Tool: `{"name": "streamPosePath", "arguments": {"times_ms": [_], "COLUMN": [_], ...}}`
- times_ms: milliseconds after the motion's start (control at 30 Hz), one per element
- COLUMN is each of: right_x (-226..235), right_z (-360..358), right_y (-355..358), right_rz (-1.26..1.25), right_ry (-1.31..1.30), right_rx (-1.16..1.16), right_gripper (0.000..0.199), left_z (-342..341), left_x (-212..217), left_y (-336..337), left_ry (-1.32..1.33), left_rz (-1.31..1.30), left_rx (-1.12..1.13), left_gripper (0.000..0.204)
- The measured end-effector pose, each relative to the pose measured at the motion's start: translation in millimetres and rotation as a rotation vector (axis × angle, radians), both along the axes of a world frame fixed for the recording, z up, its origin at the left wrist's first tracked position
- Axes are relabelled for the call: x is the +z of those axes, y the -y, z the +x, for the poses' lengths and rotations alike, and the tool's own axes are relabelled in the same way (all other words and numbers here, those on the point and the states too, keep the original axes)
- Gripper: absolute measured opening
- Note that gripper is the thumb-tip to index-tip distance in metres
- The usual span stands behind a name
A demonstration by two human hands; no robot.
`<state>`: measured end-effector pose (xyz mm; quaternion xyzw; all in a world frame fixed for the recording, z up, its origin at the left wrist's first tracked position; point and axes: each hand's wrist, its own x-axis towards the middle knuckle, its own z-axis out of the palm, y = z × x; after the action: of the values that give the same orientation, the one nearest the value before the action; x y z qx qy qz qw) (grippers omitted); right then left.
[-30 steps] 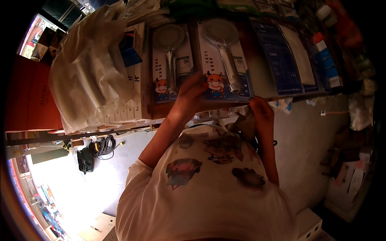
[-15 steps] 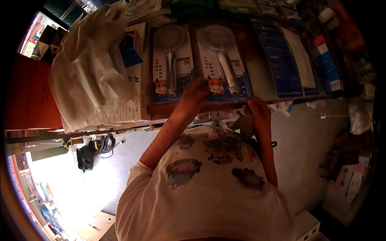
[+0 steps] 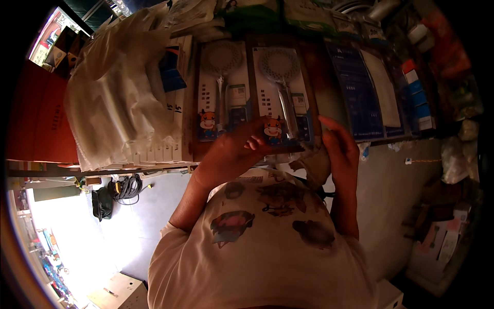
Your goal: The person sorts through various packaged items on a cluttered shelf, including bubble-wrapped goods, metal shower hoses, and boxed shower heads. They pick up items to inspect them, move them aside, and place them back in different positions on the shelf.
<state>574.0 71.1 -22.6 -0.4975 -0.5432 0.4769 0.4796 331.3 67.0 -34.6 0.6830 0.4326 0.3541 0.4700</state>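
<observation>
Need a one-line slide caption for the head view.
Left hand and right hand grip the lower edge of a boxed shower head beside a matching box on a cluttered shelf.

The shower head pack is white and blue with a little orange cartoon cow. The shirt is white with dark blotchy pictures. The bag pile is see-through white.

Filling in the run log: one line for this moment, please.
left hand: on boxed shower head | right hand: at its right edge | second boxed shower head: alongside, untouched
</observation>
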Motion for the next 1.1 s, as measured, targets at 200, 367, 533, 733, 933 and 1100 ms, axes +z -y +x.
{"name": "streamPosePath", "arguments": {"times_ms": [200, 367, 533, 733, 933, 1100], "right_x": [16, 13, 17, -17, -27, -30], "right_z": [-48, -63, -79, -96, -106, -99], "right_y": [-38, -97, -175, -269, -288, -299], "right_rz": [0.168, 0.347, 0.301, 0.107, 0.046, 0.083], "right_ry": [0.022, 0.162, 0.337, 0.239, 0.276, 0.322], "right_rx": [0.306, 0.443, 0.37, 0.368, 0.298, 0.297], "right_gripper": [0.027, 0.035, 0.053, 0.072, 0.072, 0.072], "left_z": [15, 17, 24, 25, 20, 21], "left_x": [-12, -45, -54, -55, -55, -55], "left_y": [-11, -23, -19, -18, -18, -17], "left_ry": [-0.017, 0.261, 0.252, 0.253, 0.256, 0.242], "left_rz": [0.236, 0.057, 0.008, 0.01, 0.027, 0.01], "left_rx": [0.019, 0.125, 0.209, 0.185, 0.168, 0.166], "left_gripper": [0.044, 0.025, 0.02, 0.019, 0.022, 0.025]}}
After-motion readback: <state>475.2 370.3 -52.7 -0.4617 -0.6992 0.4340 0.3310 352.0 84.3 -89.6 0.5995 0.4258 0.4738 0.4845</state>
